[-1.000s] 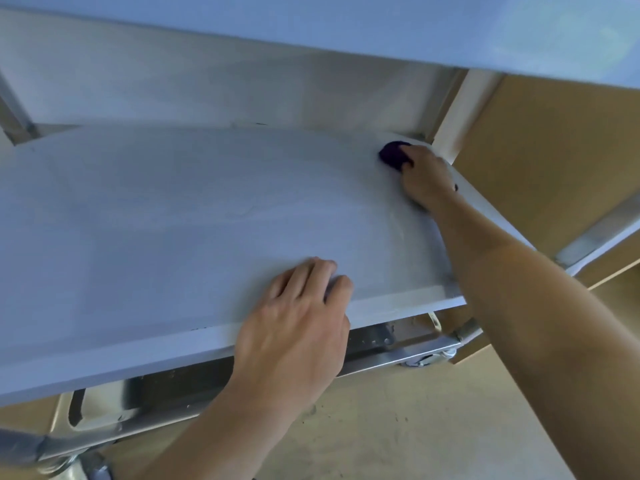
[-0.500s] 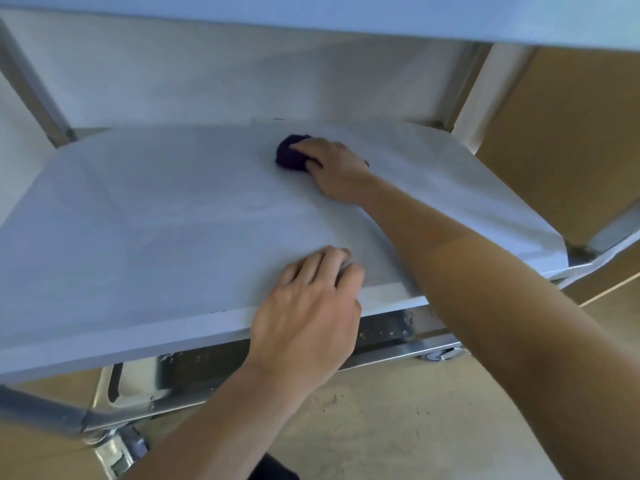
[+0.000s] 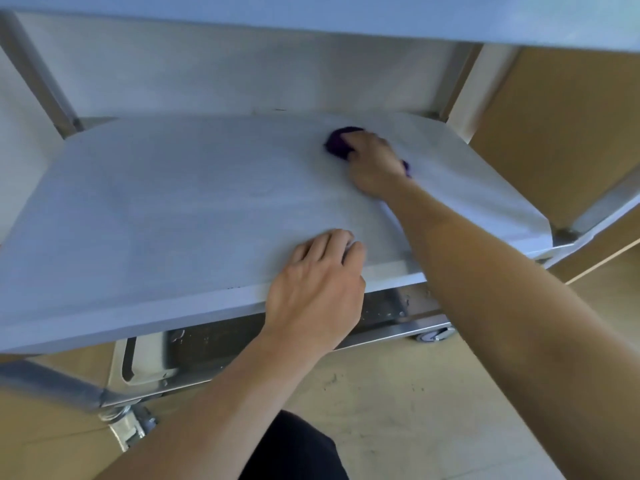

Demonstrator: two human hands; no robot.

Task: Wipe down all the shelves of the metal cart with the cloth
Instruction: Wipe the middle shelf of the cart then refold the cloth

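The metal cart's middle shelf [image 3: 173, 209] fills the view, a flat brushed-steel surface. My right hand [image 3: 375, 164] reaches to the shelf's far right part and grips a bunched purple cloth [image 3: 337, 143], pressing it onto the steel. Most of the cloth is hidden under the hand; a bit shows by the wrist. My left hand [image 3: 317, 289] rests on the shelf's front edge, fingers curled over onto the surface. The top shelf [image 3: 346, 19] hangs just overhead. The bottom shelf [image 3: 214, 337] shows dark below the front edge.
Upright cart posts stand at the back left [image 3: 45, 84] and back right [image 3: 453, 77]. Caster wheels sit at the lower left [image 3: 131, 424] and right [image 3: 434, 336]. Brown panels [image 3: 561, 133] close in on the right. Pale floor [image 3: 398, 403] lies in front of the cart.
My right hand swept the cloth from the far right corner leftward to mid-shelf, then back rightward. My left hand stayed on the front edge.
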